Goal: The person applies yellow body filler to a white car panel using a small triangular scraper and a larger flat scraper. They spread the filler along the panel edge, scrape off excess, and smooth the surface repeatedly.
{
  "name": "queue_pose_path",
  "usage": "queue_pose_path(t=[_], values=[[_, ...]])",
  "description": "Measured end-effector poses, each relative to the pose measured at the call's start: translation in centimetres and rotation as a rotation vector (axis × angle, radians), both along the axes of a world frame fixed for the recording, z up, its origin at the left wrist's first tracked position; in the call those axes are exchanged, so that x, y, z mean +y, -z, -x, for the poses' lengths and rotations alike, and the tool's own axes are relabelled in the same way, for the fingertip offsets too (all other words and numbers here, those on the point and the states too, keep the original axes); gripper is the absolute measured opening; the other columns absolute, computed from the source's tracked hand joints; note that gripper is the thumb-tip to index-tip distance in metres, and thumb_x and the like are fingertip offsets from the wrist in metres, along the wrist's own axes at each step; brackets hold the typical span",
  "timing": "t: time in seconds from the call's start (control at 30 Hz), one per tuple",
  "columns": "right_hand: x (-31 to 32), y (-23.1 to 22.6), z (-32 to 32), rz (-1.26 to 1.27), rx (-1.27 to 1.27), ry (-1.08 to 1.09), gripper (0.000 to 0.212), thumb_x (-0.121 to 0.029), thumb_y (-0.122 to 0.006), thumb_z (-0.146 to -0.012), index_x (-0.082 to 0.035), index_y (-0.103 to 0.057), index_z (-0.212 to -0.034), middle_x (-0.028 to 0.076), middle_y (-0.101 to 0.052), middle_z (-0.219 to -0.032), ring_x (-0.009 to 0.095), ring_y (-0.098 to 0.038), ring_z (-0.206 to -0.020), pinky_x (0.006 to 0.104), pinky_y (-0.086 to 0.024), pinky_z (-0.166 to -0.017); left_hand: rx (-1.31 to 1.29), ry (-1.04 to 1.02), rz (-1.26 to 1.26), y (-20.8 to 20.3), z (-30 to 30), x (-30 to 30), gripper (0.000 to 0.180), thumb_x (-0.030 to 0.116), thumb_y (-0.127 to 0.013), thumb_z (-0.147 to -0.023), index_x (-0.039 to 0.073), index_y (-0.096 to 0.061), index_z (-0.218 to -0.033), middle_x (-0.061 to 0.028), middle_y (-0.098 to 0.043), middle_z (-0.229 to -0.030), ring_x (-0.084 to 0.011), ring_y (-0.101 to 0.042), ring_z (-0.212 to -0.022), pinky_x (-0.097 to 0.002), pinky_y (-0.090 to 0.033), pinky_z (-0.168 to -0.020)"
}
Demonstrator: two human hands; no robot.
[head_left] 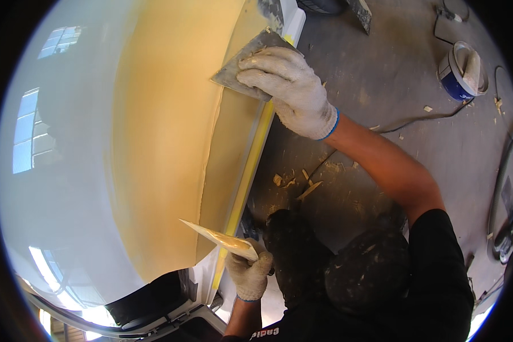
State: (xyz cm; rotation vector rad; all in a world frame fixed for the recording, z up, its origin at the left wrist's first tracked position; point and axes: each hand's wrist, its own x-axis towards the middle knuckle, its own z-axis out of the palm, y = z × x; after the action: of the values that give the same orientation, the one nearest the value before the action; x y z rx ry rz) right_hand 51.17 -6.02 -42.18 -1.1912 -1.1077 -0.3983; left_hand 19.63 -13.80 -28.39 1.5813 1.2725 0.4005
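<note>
My right hand [290,88], in a whitish work glove, grips a grey flat filler spreader [239,65]. The spreader lies against the edge of a curved white vehicle panel [74,188], with part of its blade hidden behind the fingers. A wide band of smooth yellow-beige filler [159,131] coats the panel, and a raised ridge runs along it. Lower down, my gloved left hand [249,275] is closed round a thin mixing board [246,248] smeared with yellowish filler. The board's pointed end reaches over the coated area. Yellow masking tape [247,182] runs along the panel's edge.
On the grey floor [382,68] lie filler crumbs [310,188] and a dark cable [416,121]. A white-and-blue bucket [455,77] stands at the far right. Part of a tyre [323,5] and another flat blade [360,14] show at the top. My dark-clad knees [370,268] are close below.
</note>
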Motion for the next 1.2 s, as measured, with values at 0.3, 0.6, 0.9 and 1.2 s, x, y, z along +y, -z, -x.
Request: queue_pose_path(t=[0.3, 0.6, 0.9, 1.2], values=[[-1.0, 0.1, 7.4, 0.078, -0.032, -0.012, 0.044, 0.004, -0.067, -0.076, -0.013, -0.073, -0.116, 0.004, -0.067, -0.124, 0.032, -0.059, -0.117, 0.0423, -0.052, -0.100, 0.033, 0.081, 0.020, 0.2, 8.6, 0.2, 0.042, 0.034, -0.081, -0.086, 0.002, -0.056, -0.095, -0.0080, -0.060, -0.063, -0.0141, -0.055, -0.046, -0.0258, -0.044, -0.041], [-2.3, 0.3, 14.8, 0.110, -0.026, -0.007, 0.051, 0.006, -0.064, -0.072, -0.013, -0.073, -0.119, 0.005, -0.066, -0.127, 0.033, -0.058, -0.119, 0.0431, -0.050, -0.103, 0.012, 0.126, 0.044, 0.1, 15.1, -0.1, 0.044, 0.037, -0.082, -0.086, 0.003, -0.056, -0.093, -0.0079, -0.060, -0.064, -0.0136, -0.054, -0.049, -0.0249, -0.041, -0.044], [-4.6, -0.2, 22.0, 0.127, -0.060, 0.005, 0.052, 0.005, -0.063, -0.071, -0.013, -0.073, -0.120, 0.006, -0.066, -0.128, 0.034, -0.057, -0.121, 0.0433, -0.049, -0.104, -0.055, 0.104, 0.037, 0.6, 22.1, -1.8, 0.044, 0.036, -0.083, -0.085, 0.003, -0.056, -0.094, -0.0078, -0.061, -0.068, -0.0134, -0.055, -0.053, -0.0250, -0.042, -0.047], [-5.8, -0.9, 28.8, 0.126, -0.069, -0.002, 0.051, 0.005, -0.067, -0.070, -0.014, -0.073, -0.117, 0.004, -0.067, -0.127, 0.032, -0.058, -0.120, 0.0437, -0.050, -0.102, -0.223, 0.080, 0.018, -0.4, 27.1, -2.5, 0.047, 0.037, -0.086, -0.085, 0.004, -0.054, -0.094, -0.0042, -0.053, -0.068, -0.0123, -0.051, -0.054, -0.0258, -0.040, -0.047]])
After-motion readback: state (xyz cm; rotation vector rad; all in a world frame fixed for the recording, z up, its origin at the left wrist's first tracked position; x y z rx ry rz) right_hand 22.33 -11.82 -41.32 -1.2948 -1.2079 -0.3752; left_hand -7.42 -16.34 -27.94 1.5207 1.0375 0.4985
